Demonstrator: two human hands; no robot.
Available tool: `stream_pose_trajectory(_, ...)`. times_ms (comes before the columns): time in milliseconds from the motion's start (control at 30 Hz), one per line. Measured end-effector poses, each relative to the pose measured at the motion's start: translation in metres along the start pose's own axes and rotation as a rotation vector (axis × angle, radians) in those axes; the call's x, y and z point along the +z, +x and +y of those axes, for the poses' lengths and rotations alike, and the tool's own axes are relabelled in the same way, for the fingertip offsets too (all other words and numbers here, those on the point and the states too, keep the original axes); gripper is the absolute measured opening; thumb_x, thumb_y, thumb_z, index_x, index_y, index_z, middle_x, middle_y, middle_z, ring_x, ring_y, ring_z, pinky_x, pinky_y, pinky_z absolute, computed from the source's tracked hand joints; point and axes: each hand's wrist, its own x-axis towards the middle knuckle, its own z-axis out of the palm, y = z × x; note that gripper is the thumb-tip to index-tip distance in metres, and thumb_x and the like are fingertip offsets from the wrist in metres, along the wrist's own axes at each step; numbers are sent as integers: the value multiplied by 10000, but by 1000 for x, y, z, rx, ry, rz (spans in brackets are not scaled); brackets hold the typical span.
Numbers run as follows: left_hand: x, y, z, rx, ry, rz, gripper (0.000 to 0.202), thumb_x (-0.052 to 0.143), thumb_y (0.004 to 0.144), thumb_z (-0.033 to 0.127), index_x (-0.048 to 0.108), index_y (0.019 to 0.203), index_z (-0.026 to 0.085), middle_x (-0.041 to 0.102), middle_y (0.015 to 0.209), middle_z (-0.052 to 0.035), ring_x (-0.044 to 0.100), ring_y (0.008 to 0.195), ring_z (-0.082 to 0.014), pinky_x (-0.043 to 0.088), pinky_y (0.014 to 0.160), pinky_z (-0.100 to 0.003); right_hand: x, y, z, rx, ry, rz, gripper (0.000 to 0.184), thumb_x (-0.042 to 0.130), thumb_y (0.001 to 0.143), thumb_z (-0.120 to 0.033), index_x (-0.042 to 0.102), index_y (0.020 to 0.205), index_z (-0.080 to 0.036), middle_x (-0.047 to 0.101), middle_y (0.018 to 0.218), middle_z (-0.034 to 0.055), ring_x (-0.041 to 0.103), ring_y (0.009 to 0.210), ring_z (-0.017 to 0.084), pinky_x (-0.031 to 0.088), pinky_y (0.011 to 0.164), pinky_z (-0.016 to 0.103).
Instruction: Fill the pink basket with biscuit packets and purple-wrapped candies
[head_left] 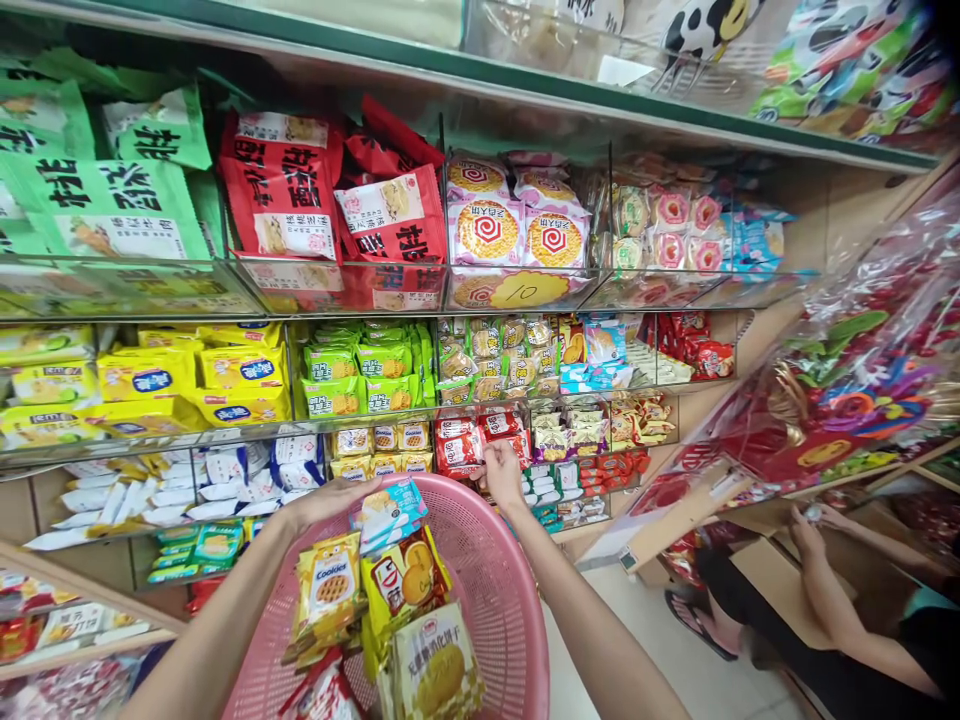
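Observation:
My left hand (330, 497) grips the far rim of a pink plastic basket (495, 590), its fingers curled over the edge and partly hidden behind snack packs. Several packs lie in the basket: a yellow Cookies pack (330, 590), an orange biscuit pack (405, 580), a blue and white pack (390, 510) and a pale biscuit pack (435, 665). My right hand (501, 473) reaches past the basket to the lower shelf, fingers pinched on a red and white snack pack (491, 430) in its clear bin.
Clear-fronted shelf bins hold green (112, 200), red (292, 190), yellow (225, 375) and pink (502, 230) snack bags. A yellow tag reading 10 (529, 290) sits on one bin. Another person (840, 620) crouches at right by cardboard boxes. Wrapped gift baskets (862, 380) lean there.

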Motion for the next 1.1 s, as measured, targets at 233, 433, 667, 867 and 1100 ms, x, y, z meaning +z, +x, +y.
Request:
stream_pose_trajectory(233,0,7,-4,1,-16,-14,627,416,716,665,635,1066,193,620,1130,-31,530,1076,-223,354,962,-273,-31,-22,-18,1,135,-3,256,434,780,-458,383,802,-207,487,435,-73,509,348,114,299,322,176)
stream_pose_trajectory(433,0,12,-3,-49,14,-11,651,398,710,681,664,1004,165,644,1083,-63,550,1043,-243,369,943,-290,-69,-54,-50,-19,134,-97,259,479,788,-448,413,813,-199,507,401,-76,442,302,82,271,310,155)
stream_pose_trajectory(667,1,11,-1,-18,68,45,669,403,698,687,642,1050,171,638,1094,-52,541,1041,-252,365,941,-298,-37,-102,-120,7,65,-717,195,426,829,-403,419,826,-208,539,580,-72,510,353,65,235,310,145)
stream_pose_trajectory(867,0,11,5,48,105,-20,657,374,714,686,673,977,163,677,988,-45,571,958,-242,415,862,-286,27,-128,-143,-278,-374,-1362,51,451,788,-229,449,749,-196,492,609,-68,468,476,40,311,452,139)
stream_pose_trajectory(1100,4,7,11,-22,98,38,667,395,705,683,656,1018,156,669,1003,-72,562,982,-255,410,865,-299,75,-130,-114,-360,-619,-1685,95,454,772,-249,398,707,-207,485,522,-70,470,519,83,326,478,166)
